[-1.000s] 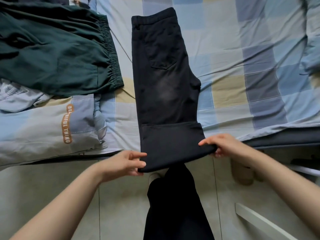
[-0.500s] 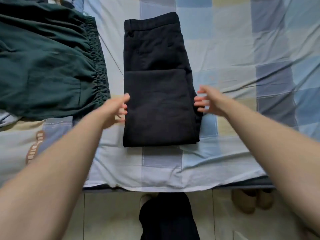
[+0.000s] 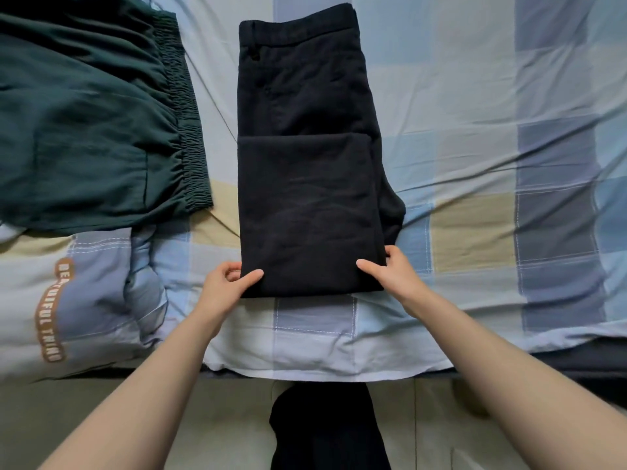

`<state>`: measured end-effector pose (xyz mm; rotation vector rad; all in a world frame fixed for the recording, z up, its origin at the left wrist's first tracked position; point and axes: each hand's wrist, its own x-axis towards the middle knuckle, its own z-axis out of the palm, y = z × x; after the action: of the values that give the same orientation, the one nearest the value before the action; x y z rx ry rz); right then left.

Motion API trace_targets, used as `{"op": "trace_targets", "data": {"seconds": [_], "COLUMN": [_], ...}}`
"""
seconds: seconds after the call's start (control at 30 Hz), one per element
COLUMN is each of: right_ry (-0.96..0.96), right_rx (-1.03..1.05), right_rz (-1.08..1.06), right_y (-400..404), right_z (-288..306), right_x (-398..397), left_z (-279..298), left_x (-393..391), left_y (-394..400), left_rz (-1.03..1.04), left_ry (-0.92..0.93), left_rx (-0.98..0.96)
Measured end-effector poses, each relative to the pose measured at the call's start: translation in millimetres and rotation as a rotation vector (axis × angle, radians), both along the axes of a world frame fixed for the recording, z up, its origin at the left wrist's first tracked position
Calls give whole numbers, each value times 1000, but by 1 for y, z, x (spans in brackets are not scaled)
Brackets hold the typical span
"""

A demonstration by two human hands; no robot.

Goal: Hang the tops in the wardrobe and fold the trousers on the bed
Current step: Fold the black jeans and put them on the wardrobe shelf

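The black trousers (image 3: 305,184) lie on the checked bed sheet (image 3: 475,147), waistband at the far end, the legs folded up over the seat. My left hand (image 3: 227,283) pinches the near left corner of the fold, thumb on top and fingers under the edge. My right hand (image 3: 390,273) grips the near right corner the same way. Dark green trousers (image 3: 84,123) with an elastic waistband lie spread at the far left of the bed.
A pale quilt (image 3: 68,300) with orange lettering is bunched at the left, near the bed's edge. Below the bed edge is tiled floor (image 3: 220,429), my own dark trouser leg (image 3: 325,432), and a slipper (image 3: 471,398) partly under the bed at the right.
The trouser legs went from hanging off the bed edge to folded over the seat. My hands let go beside the fold, then came back to its near corners and took hold.
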<state>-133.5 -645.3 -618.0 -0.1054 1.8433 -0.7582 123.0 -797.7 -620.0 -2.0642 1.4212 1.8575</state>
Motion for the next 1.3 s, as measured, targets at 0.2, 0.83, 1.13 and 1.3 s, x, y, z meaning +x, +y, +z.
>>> {"op": "trace_targets", "data": {"seconds": [0.2,0.83,1.13,1.3], "right_ry": [-109,393,43,402], "right_rx": [-95,217,185,246], "right_rz": [58,366,426,729], "right_y": [21,38,7,4], "right_z": [16,13,5,15], "right_x": [1,-49,-64,-47], "left_z": [12,38,24,60], "left_x": [12,-98,-184,-151], "left_y": [9,18,3,-11], "left_rz": [-138,-765,-1064,-1149], "left_ry": [85,-169,-204,61], "left_rx": [46,-711,-362,-125]}}
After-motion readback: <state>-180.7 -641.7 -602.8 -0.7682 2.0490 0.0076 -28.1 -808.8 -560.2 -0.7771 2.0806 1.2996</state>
